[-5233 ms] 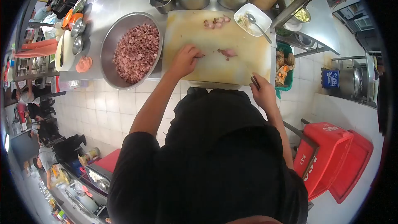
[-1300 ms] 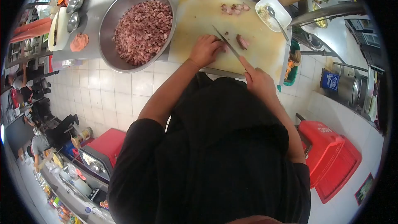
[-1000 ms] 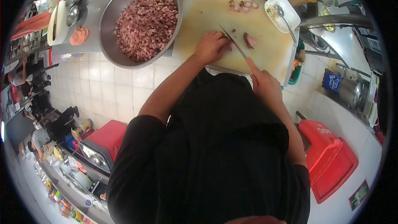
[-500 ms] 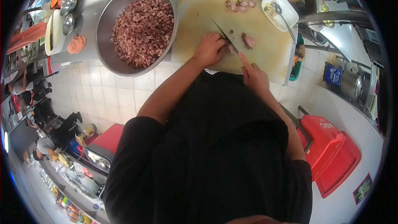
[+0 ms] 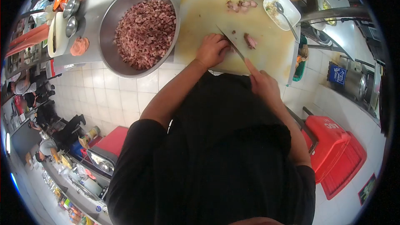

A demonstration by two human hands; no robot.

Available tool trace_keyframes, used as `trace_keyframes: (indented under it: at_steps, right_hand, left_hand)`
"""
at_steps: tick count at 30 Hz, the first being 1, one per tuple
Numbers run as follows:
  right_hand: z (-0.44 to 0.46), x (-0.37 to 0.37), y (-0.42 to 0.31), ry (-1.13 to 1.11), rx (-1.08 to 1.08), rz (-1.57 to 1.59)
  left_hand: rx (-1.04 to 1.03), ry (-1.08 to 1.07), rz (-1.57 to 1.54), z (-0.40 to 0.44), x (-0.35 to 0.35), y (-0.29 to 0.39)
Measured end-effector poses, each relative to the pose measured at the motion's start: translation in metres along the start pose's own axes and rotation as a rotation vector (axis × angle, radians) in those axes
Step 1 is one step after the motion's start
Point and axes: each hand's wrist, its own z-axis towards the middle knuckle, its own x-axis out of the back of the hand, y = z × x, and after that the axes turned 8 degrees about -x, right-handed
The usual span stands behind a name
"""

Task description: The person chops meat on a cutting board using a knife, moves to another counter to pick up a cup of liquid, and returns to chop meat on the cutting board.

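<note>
My right hand (image 5: 265, 85) is closed around the light handle of a kitchen knife (image 5: 236, 48). The blade slants across a yellowed cutting board (image 5: 196, 21), its tip pointing up and left. Just left of the blade, my left hand (image 5: 212, 51) has its fingers curled down on a small piece of meat (image 5: 231, 50), mostly hidden under them. A larger chunk of meat (image 5: 250, 41) lies right of the blade, with a small dark bit beside it. Several meat slices (image 5: 241, 5) lie near the board's far edge.
A big metal bowl (image 5: 106, 54) of diced meat stands left of the board. At the board's right corner sits a white dish (image 5: 293, 11) with a spoon (image 5: 283, 12). Metal containers line the back. A red bin (image 5: 329, 141) stands right; other people (image 5: 48, 146) are far left.
My right hand and the knife have drawn back slightly toward my body and to the right. My left hand stays in nearly the same place; the whole view has shifted a little.
</note>
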Motion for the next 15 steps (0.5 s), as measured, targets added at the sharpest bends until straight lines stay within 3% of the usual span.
trace_keyframes:
  at_steps: [3,9,15]
  right_hand:
    - [0.02,-0.039,0.004,0.053,-0.027,0.012]
    - [0.027,-0.025,0.003,0.1,0.037,0.22]
    - [0.0,-0.006,-0.005,-0.052,-0.055,0.001]
  left_hand:
    - [-0.02,-0.005,-0.003,0.0,-0.007,-0.007]
    - [-0.033,0.035,-0.011,0.0,0.0,-0.001]
    - [-0.002,0.02,0.016,-0.004,-0.005,-0.006]
